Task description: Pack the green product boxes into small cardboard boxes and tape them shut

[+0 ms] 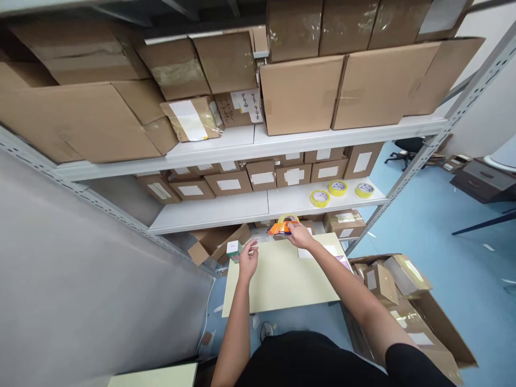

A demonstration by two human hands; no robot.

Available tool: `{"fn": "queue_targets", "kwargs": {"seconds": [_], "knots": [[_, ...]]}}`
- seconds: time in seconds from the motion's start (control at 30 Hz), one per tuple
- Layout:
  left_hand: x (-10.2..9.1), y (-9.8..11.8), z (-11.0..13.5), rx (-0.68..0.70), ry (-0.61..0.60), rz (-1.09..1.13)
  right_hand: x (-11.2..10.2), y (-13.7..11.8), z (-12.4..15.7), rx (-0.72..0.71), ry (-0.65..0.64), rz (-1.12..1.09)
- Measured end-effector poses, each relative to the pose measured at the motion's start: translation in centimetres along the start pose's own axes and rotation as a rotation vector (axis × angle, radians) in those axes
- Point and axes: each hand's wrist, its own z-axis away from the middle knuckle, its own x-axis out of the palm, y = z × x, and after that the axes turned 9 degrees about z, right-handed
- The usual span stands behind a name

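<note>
My right hand [299, 236] grips an orange tape dispenser [280, 229] with a yellow roll above it, over the far edge of the pale yellow table [290, 279]. My left hand [248, 259] is raised over the table's left side, its fingers loosely bent and apart, with nothing visible in them. Beside it, at the far left corner, stands a small green box with a white top [234, 247]. White sheets [305, 252] lie on the table near my right forearm. Clear plastic shows faintly between the hands; what it belongs to I cannot tell.
A metal shelf [209, 210] with rows of labelled cartons stands ahead. Three yellow tape rolls [320, 198] lie on its middle level. An open carton [217, 242] sits below left. A big carton of boxes [435, 328] stands right. A grey wall [100, 269] bounds the left.
</note>
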Motion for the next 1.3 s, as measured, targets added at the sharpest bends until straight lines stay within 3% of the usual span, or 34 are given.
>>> {"fn": "queue_targets", "kwargs": {"seconds": [0.17,0.4,0.63,0.73,0.87,0.97,1.07,1.17,1.3], "knots": [[0.6,0.0,2.1,-0.035,0.018,0.038,5.6,1.2,8.6,0.014,-0.130,-0.064],[2.1,-1.0,7.4,-0.126,-0.007,0.005,11.6,4.4,19.4,0.242,-0.294,0.001],[1.6,-2.1,12.5,-0.211,-0.011,-0.002,13.9,6.7,26.0,0.546,-0.493,0.146],[1.0,-2.4,14.0,-0.231,-0.002,-0.004,14.1,6.9,27.5,0.662,-0.568,0.205],[0.3,-2.4,15.3,-0.218,0.014,0.002,13.3,5.9,28.3,0.853,-0.566,0.221],[-0.4,-2.1,16.3,-0.185,0.022,0.009,11.8,3.9,27.6,0.912,-0.483,0.195],[-1.7,-1.6,18.0,-0.146,0.031,0.035,10.1,0.2,25.6,0.747,-0.287,0.054],[-4.2,-1.1,20.8,-0.101,0.040,0.047,8.6,-5.8,23.0,0.513,-0.040,-0.137],[-9.5,-1.0,26.1,-0.056,0.090,0.032,7.0,-16.6,20.6,0.282,0.178,-0.344]]}}
